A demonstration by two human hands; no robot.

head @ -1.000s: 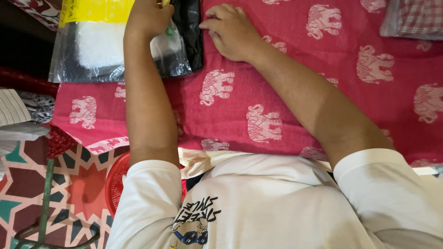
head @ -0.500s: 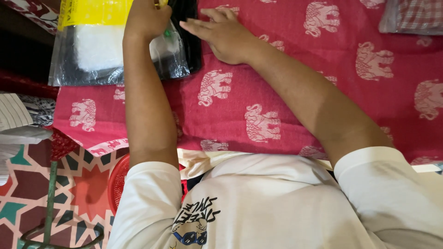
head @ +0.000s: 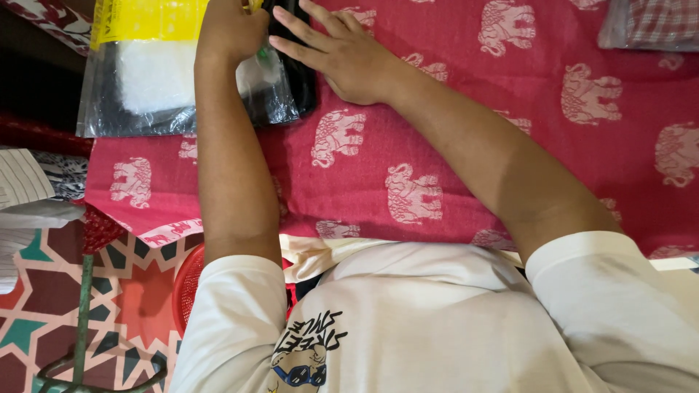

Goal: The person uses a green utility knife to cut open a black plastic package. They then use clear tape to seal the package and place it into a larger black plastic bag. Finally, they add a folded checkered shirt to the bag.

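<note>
My left hand [head: 227, 30] is closed at the top of the view, over a clear plastic bag [head: 145, 109] with a yellow header and white and black contents. A small thing with yellow and green bits [head: 261, 52] shows at its fingers; most of it is hidden. My right hand [head: 349, 57] lies flat with fingers apart. Its fingertips rest on a black item [head: 300, 76] at the bag's right edge. Both lie on a red cloth with pale elephant prints [head: 466, 145].
Another clear bag with checked fabric [head: 648, 25] sits at the top right. Folded striped cloth [head: 25, 189] is at the left edge. Below the cloth are a patterned floor [head: 44, 291], a red basket [head: 188, 287] and a green wire frame [head: 81, 320].
My right hand has slid left across the red cloth until its fingers reach the black item beside the bag. My left hand has stayed on the bag.
</note>
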